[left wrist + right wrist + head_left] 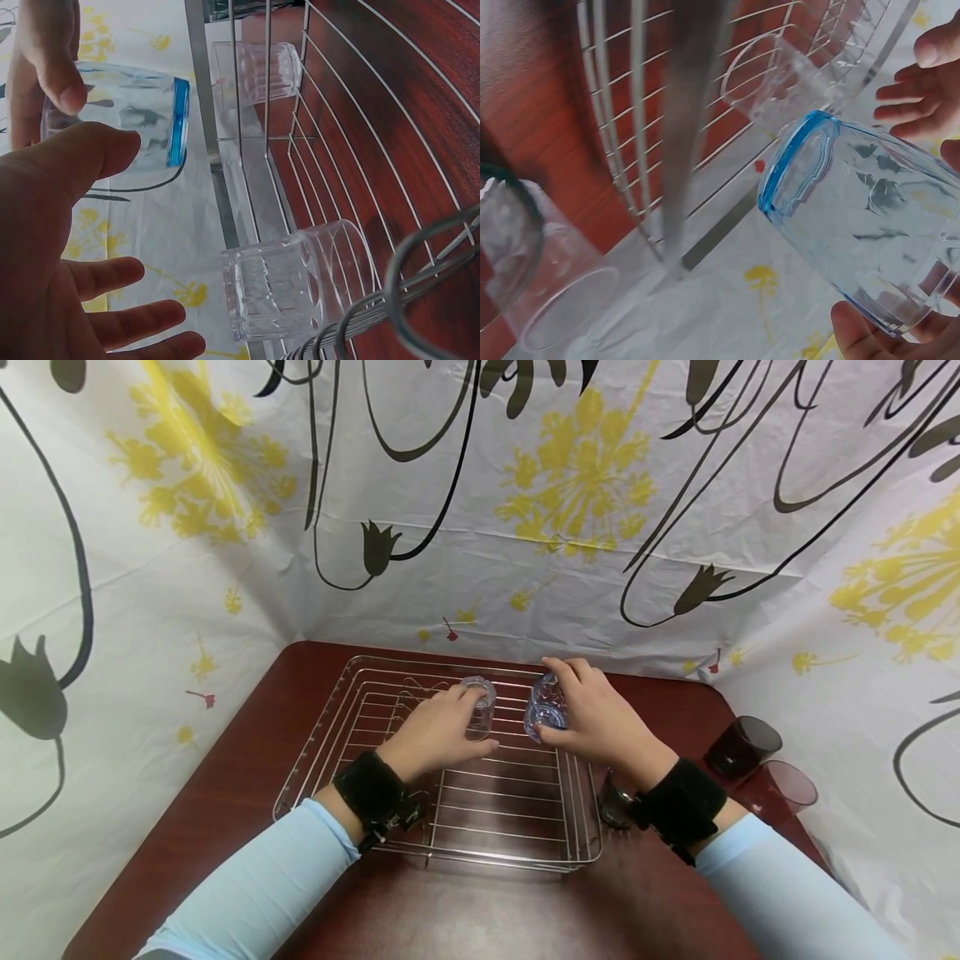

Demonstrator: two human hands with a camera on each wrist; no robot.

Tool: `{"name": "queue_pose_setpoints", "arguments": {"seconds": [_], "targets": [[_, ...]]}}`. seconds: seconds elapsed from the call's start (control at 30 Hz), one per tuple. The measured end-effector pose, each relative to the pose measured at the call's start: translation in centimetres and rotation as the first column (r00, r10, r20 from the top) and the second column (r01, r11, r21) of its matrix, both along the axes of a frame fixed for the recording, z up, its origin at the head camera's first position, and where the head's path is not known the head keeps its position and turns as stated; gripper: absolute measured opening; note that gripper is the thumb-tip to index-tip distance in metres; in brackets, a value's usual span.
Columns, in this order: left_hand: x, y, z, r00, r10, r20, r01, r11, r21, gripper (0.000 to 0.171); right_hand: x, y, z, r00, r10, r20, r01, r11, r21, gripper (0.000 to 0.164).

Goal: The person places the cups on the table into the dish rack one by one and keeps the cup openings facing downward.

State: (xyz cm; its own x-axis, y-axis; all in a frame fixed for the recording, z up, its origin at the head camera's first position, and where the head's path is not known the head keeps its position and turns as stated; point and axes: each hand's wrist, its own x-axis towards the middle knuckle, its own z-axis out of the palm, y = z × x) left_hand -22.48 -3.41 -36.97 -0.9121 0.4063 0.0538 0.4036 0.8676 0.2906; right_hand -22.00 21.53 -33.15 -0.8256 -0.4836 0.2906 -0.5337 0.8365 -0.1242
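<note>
Head view: one white sheet (450,527) with yellow and dark printed flowers fills the upper half of the frame, over one glossy red-brown table (495,914). One rectangular silver wire rack (510,862) sits at lower centre. Two light-blue sleeves (255,877) enter at lower left and lower right. Right of centre, my right hand (600,718) clasps one blue-tinted clear glass (870,202), held apart from the rack. Near centre, my left hand (442,731) holds nothing, fingers spread. I wear two black wristbands (371,789). One colourless clear glass (277,292) sits mouth toward the wires, at centre. Three more glasses stand at right: one dark grey glass (738,747), one red-tinted glass (776,793), one dark glass (617,806) partly hidden by my wristband.
</note>
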Motion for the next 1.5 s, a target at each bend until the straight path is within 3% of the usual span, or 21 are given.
{"name": "queue_pose_setpoints", "arguments": {"seconds": [0.33,0.63,0.8,1.07,1.23,1.5], "targets": [[-0.1,0.3,0.1,0.999,-0.020,0.031,0.019,1.000,0.015,0.094,0.9,-2.2,0.4,0.993,0.114,-0.013,-0.114,0.992,-0.046,0.082],[0.0,0.4,0.2,0.998,-0.062,0.016,0.061,0.998,0.025,0.097,1.1,-2.8,0.2,0.978,0.207,-0.020,-0.208,0.973,-0.099,0.081],[0.0,0.5,0.2,0.990,-0.131,0.050,0.124,0.985,0.121,0.098,1.2,-2.7,0.0,0.967,0.251,-0.044,-0.255,0.958,-0.131,0.080],[-0.2,0.5,0.2,0.978,-0.199,0.066,0.178,0.953,0.245,0.083,0.8,-1.8,-0.4,0.949,0.308,-0.062,-0.314,0.938,-0.149,0.079],[-0.3,0.6,0.6,0.980,-0.184,0.069,0.164,0.958,0.236,0.083,0.8,-1.3,-0.5,0.954,0.298,-0.047,-0.301,0.944,-0.132,0.079],[-0.4,0.6,0.9,0.978,-0.198,0.069,0.180,0.961,0.212,0.083,1.1,-0.3,-0.5,0.974,0.218,0.055,-0.213,0.974,-0.079,0.090]]}}
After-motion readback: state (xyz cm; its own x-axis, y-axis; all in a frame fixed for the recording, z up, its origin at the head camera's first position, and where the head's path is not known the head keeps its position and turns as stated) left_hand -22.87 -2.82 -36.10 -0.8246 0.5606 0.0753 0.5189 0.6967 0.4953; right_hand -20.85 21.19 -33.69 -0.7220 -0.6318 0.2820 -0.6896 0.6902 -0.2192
